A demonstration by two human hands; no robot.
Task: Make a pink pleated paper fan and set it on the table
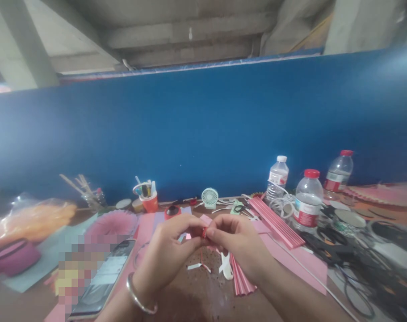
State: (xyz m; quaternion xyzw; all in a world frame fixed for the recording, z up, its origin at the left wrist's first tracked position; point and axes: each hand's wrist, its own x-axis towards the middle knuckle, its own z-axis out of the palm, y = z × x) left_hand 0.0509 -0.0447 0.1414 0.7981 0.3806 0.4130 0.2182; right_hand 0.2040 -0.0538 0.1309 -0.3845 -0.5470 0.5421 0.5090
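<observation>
My left hand (174, 239) and my right hand (235, 235) meet above the middle of the table, fingertips pinched together. Between them is a small red thing (204, 232), mostly covered by the fingers; its kind is too small to make out. Below my right hand lies a strip of pleated pink paper (241, 279), partly hidden by the hand. Beside it rests a white handle-like piece (226, 268). A small white strip (194, 266) lies on the brown tabletop beneath my hands. A silver bangle (136, 297) circles my left wrist.
Bottles (309, 201) stand at the back right near pink folded paper (277, 222) and a loose cable. A small fan (210, 197) and a red cup of tools (150, 202) are at the back. At left lie a phone (104, 286) and a pink paper rosette (111, 227).
</observation>
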